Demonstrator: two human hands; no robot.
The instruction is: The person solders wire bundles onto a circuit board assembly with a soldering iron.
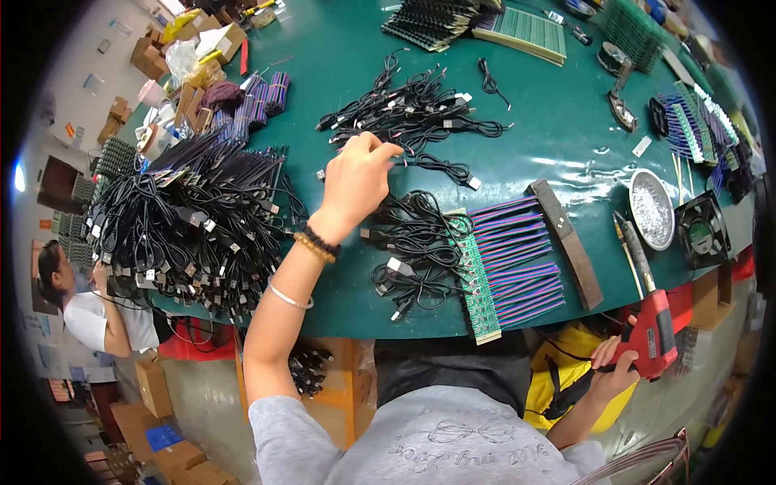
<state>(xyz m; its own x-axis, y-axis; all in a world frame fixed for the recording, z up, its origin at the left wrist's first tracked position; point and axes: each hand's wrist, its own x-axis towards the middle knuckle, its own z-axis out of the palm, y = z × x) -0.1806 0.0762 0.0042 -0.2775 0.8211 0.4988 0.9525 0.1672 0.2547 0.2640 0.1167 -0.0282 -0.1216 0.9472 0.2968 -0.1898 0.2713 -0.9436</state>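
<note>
Left hand (356, 179) reaches across the bench (558, 121), fingers pinched closed on a black cable (420, 158) from the loose pile; right hand (618, 368) grips a red soldering gun (651, 327), parked off the edge.

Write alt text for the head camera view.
A person's left hand reaches into loose black cables on a green table, while the right hand holds a red soldering gun. Purple-wired circuit strips lie between.
</note>
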